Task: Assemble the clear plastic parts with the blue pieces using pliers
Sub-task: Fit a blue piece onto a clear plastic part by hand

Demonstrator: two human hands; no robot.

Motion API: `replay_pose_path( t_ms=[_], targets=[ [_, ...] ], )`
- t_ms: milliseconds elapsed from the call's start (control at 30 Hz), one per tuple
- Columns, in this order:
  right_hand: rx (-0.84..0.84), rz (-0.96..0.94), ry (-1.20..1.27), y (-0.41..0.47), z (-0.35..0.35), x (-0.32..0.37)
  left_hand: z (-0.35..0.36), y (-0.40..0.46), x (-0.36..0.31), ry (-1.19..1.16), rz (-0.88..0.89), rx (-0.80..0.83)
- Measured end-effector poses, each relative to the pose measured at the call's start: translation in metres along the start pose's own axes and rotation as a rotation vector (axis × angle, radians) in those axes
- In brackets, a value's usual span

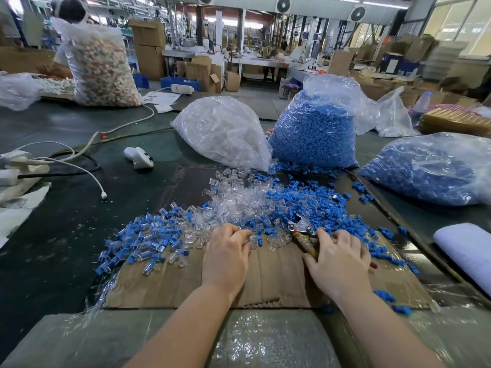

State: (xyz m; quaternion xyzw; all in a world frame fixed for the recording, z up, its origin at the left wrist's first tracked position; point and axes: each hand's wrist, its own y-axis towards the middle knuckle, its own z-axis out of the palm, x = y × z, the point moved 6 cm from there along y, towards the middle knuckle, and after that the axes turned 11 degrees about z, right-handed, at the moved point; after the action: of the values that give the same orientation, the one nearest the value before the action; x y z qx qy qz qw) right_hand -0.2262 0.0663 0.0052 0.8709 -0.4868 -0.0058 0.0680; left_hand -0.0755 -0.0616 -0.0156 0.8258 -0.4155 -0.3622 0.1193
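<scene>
While both forearms reach in from 6 o'clock, my left hand [228,257] rests on the cardboard [271,277] with its fingers curled at the near edge of the clear parts [239,203]; the fingertips appear to pinch one clear part [253,241], though the blur leaves the grip uncertain. My right hand [340,264] lies at 3 o'clock of the left, apart from it, with fingers curled over the handles of the pliers [303,229]. The pliers' metal head points toward 11 o'clock; their jaws sit among the loose pieces.

The clear parts form a heap at 12 o'clock of my hands, in the middle of the cardboard. The blue pieces [313,205] are heaped at 1 o'clock, touching the clear heap. A spread of joined clear-and-blue units [143,240] lies at 9 o'clock of my left hand, reaching onto the green table [66,221].

Behind the heaps, at 12 o'clock, a bag of clear parts [223,131] leans beside an upright bag of blue pieces [316,134]. A second blue bag [430,168] lies at 2 o'clock. A white handheld device [139,156] sits at 10 o'clock, with white cables [87,144] farther left. A white pad [465,251] lies at 3 o'clock.
</scene>
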Motion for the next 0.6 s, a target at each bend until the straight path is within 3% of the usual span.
replay_pose_path(
  t_ms=[100, 233, 400, 600],
  targets=[
    [-0.127, -0.116, 0.108, -0.006, -0.011, 0.020, 0.000, 0.001, 0.003, -0.027, -0.017, -0.002],
    [-0.093, -0.273, 0.261, -0.012, -0.007, 0.054, -0.004, -0.001, 0.000, -0.045, 0.004, -0.026],
    [-0.026, -0.330, 0.240, -0.014, 0.007, 0.084, -0.009, -0.006, -0.005, -0.076, 0.026, -0.045],
    [-0.062, -0.329, 0.209, -0.014, 0.007, 0.091, -0.009, -0.006, -0.006, -0.078, 0.046, -0.037]
  ],
)
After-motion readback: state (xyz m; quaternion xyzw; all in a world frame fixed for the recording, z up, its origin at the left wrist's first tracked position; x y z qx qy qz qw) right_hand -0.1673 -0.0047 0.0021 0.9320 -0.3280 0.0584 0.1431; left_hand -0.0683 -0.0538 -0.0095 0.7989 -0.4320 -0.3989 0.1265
